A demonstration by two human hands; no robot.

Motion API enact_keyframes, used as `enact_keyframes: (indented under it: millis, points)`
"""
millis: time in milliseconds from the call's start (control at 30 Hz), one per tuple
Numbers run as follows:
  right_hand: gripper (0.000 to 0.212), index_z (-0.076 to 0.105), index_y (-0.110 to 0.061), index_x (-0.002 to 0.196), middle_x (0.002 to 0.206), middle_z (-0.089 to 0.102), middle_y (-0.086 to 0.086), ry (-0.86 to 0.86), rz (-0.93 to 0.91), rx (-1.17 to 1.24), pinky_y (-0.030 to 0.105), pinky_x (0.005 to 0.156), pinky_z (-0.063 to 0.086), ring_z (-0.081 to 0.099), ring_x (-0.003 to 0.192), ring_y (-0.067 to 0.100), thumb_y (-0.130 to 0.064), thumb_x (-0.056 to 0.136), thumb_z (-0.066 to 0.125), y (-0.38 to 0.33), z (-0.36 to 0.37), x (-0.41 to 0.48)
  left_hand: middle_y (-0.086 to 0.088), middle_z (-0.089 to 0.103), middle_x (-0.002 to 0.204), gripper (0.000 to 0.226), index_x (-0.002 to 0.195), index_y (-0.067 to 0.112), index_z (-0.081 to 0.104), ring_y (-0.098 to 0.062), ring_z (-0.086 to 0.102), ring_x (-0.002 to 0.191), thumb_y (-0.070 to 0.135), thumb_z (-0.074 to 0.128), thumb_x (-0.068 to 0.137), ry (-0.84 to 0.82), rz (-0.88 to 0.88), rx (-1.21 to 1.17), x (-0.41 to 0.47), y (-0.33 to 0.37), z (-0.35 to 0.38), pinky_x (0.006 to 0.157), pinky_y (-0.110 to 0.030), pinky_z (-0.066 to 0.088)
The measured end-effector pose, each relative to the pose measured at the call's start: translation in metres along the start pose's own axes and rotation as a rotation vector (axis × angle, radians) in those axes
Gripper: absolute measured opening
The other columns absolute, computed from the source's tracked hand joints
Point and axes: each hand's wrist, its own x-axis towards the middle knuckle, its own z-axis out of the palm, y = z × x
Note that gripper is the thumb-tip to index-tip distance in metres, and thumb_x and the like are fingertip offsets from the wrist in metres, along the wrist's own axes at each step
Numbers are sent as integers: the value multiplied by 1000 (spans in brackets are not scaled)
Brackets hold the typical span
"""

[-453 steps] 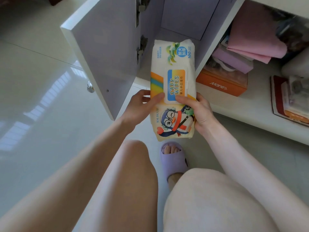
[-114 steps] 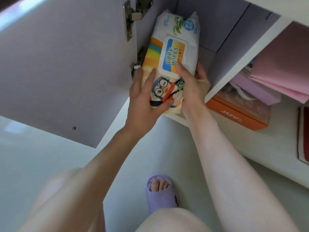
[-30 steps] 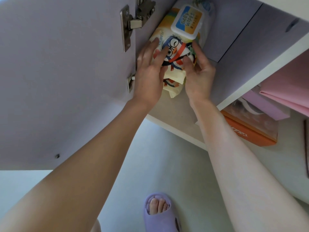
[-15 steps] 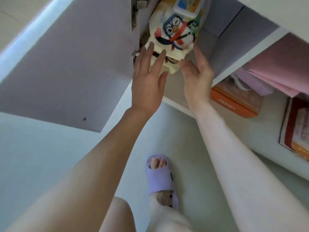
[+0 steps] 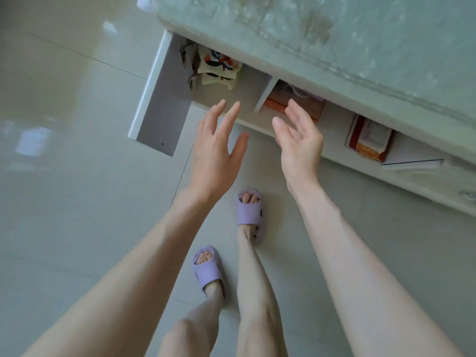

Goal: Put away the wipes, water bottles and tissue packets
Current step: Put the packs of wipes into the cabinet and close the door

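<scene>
Yellow-printed wipes pack (image 5: 219,70) lies inside the cupboard (image 5: 253,86) beyond the left hand (image 5: 216,153); the right hand (image 5: 298,145) hovers alongside, both hands spread, fingers loose, touching nothing.

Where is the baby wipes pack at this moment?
In the head view, the wipes pack sits inside the cabinet's left compartment, beside the open door and left of the orange box; the left hand and right hand are open, off it.

I can reach in between the open lilac door (image 5: 164,106) and the white divider (image 5: 263,95). A printed wipes pack (image 5: 219,69) fills the back.
</scene>
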Motion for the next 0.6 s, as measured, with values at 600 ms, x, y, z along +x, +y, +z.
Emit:
enact_keyframes:
  millis: [600]
  points:
    - [46, 53, -8, 135, 129, 58, 4, 347, -3, 103, 28, 101, 48, 61, 108, -1, -11, 90, 65, -80, -326, 25, -13, 48, 140, 54, 142, 9, 44, -27, 43, 132, 25, 61, 93, -270, 196, -126, 11, 298, 144, 109, -37, 35]
